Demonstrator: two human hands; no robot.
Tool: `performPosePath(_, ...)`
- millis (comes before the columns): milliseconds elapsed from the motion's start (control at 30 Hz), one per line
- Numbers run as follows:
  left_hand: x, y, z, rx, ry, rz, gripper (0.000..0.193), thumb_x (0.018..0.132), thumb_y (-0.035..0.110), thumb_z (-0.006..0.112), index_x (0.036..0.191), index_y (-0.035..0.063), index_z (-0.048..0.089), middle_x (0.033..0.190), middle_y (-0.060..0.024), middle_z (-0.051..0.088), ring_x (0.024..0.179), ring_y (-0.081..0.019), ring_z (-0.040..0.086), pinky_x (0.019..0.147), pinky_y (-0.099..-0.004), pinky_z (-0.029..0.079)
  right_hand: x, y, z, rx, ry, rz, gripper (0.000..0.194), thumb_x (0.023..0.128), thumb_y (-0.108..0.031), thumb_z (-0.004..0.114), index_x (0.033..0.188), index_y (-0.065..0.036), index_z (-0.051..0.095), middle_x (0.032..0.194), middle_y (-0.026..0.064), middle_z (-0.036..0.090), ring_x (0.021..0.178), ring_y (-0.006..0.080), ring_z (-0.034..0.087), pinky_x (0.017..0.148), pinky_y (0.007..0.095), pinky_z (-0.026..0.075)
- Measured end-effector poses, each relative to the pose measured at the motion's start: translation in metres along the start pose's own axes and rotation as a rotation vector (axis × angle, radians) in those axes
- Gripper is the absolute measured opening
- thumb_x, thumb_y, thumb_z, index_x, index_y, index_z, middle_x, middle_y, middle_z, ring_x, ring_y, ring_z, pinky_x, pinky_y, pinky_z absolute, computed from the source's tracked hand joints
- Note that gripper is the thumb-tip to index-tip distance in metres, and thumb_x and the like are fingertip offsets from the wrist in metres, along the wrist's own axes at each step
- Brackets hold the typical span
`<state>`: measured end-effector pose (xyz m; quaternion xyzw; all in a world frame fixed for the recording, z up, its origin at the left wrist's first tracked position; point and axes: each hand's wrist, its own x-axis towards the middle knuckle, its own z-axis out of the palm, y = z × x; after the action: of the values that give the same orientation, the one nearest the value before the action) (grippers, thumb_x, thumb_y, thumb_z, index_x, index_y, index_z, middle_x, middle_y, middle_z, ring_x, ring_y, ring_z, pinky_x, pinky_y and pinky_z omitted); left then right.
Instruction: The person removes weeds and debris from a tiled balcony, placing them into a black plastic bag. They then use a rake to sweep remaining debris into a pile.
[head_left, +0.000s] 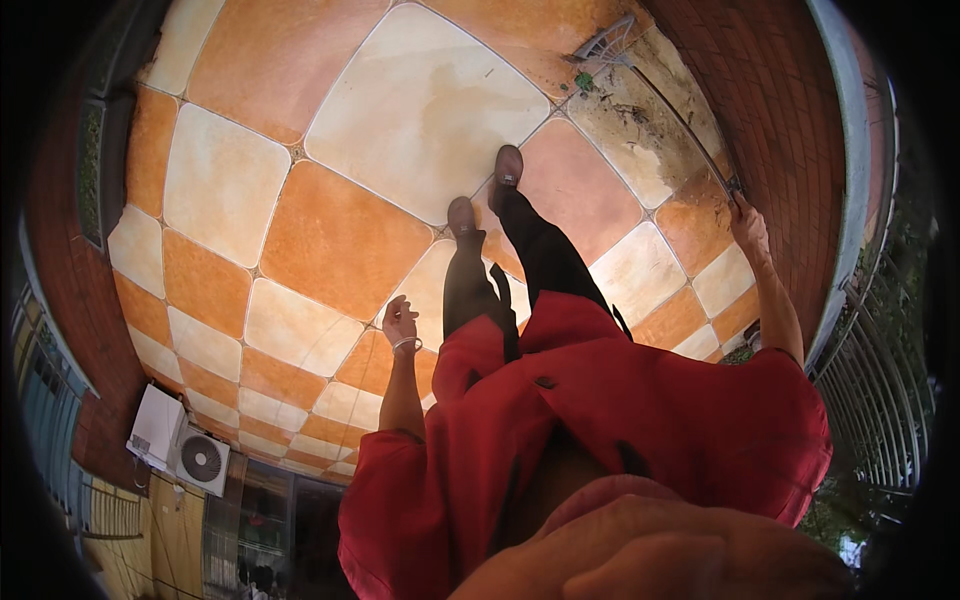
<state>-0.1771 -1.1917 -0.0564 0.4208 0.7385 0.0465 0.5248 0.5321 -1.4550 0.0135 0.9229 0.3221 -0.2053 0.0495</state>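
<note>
My right hand (748, 225) is closed around the upper end of a long thin handle (682, 124) at the right. At its far end a fan-shaped rake or broom head (607, 41) rests on the tiled floor beside the brick wall. Dark dirt and debris (637, 124) lie on the pale tile below that head, with a small green leaf or weed (583, 82) near it. My left hand (400, 316) hangs at my left side above the tiles, fingers loosely curled, a light bracelet (407, 344) at its wrist. Nothing can be made out in it.
Orange and cream tiles (345, 232) cover the floor around my shoes (508, 166). A reddish brick wall (780, 112) runs along the right, with metal railings (874, 405) beyond. Another brick wall (64, 172) stands at left, near an air-conditioner outdoor unit (202, 459) and glass doors (262, 510).
</note>
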Motion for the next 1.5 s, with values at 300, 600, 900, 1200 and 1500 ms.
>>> performPosePath(300, -0.01, -0.035, 0.005, -0.052, 0.022, 0.014, 0.021, 0.089, 0.009, 0.057, 0.106, -0.0005, 0.065, 0.09, -0.0118, 0.066, 0.062, -0.0187, 0.064, 0.057, -0.0279, 0.051, 0.041, -0.244, -0.009, 0.151, -0.115, -0.319, 0.039, 0.098, -0.032, 0.045, 0.135, -0.025, 0.051, 0.094, 0.0243, 0.066, 0.088, 0.0444, 0.063, 0.076, 0.0524, 0.05)
performPosePath(600, -0.057, -0.082, -0.039, -0.184, 0.24, -0.123, 0.022, 0.087, 0.009, 0.057, 0.105, 0.0003, 0.065, 0.085, -0.0055, 0.064, 0.062, -0.0126, 0.061, 0.054, -0.023, 0.046, 0.081, -0.36, 0.078, 0.083, -0.125, -0.512, 0.036, 0.097, -0.035, 0.045, 0.131, -0.025, 0.052, 0.09, 0.0194, 0.068, 0.085, 0.0389, 0.067, 0.074, 0.0506, 0.053)
performPosePath(900, -0.05, -0.109, -0.033, -0.176, 0.135, -0.089, 0.02, 0.089, 0.008, 0.056, 0.104, -0.0003, 0.066, 0.083, -0.007, 0.064, 0.06, -0.0143, 0.062, 0.055, -0.0249, 0.049, -0.06, -0.056, 0.026, -0.191, -0.169, -0.102, 0.04, 0.096, -0.03, 0.048, 0.134, -0.017, 0.053, 0.091, 0.0264, 0.065, 0.084, 0.0444, 0.064, 0.071, 0.0516, 0.052)
performPosePath(1200, -0.043, -0.087, -0.026, -0.093, 0.094, 0.016, 0.021, 0.09, 0.009, 0.056, 0.106, 0.0005, 0.066, 0.089, -0.0098, 0.067, 0.063, -0.017, 0.065, 0.058, -0.0271, 0.052, -0.016, -0.262, 0.032, 0.034, -0.11, -0.38, 0.037, 0.097, -0.033, 0.046, 0.133, -0.028, 0.053, 0.084, 0.024, 0.066, 0.078, 0.0457, 0.063, 0.069, 0.0538, 0.05)
performPosePath(1500, -0.066, -0.141, -0.074, -0.183, 0.246, -0.052, 0.022, 0.089, 0.01, 0.056, 0.105, 0.0004, 0.066, 0.089, -0.0097, 0.066, 0.063, -0.0173, 0.065, 0.057, -0.0267, 0.051, -0.005, -0.299, 0.12, -0.039, -0.212, -0.503, 0.039, 0.096, -0.035, 0.05, 0.135, -0.032, 0.047, 0.08, 0.0206, 0.067, 0.075, 0.0392, 0.067, 0.061, 0.0494, 0.054)
